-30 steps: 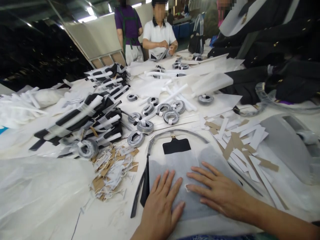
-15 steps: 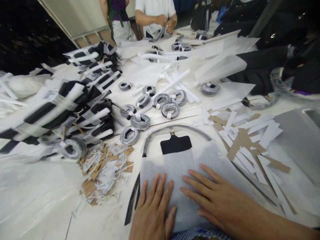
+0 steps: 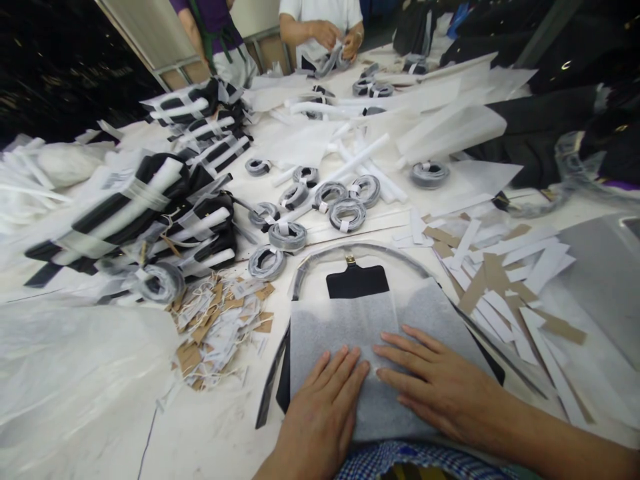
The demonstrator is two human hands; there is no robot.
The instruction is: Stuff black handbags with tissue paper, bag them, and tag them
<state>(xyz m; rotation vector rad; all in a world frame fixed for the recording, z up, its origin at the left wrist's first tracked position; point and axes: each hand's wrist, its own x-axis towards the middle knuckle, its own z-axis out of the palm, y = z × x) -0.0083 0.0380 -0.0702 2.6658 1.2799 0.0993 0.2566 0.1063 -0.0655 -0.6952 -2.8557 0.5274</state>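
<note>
Resting on the pale grey sheet [image 3: 345, 327], my left hand [image 3: 320, 407] lies with its fingers straight and close together, gripping nothing. My right hand [image 3: 435, 377] is flat on the same sheet, fingers fanned and pointing inward, its grasp likewise unused. Through the head view I see the fingertips of both near each other over the sheet's middle.

The sheet covers most of the black bag [image 3: 487, 360], which lies at the near side of the table [image 3: 200, 433], directly in front of me; its dark edges show at either side. Beyond the sheet's far edge I make out a black tab [image 3: 357, 281] with a gold clasp [image 3: 350, 261], framed by the arched, plastic-wrapped handle [image 3: 365, 248].

To the left I have a heap of strung tags [image 3: 220, 327]; to the right, scattered card strips [image 3: 500, 287]. Farther off sit grey coils [image 3: 347, 215], and across the table a co-worker's hands [image 3: 340, 40] handle another grey length.
</note>
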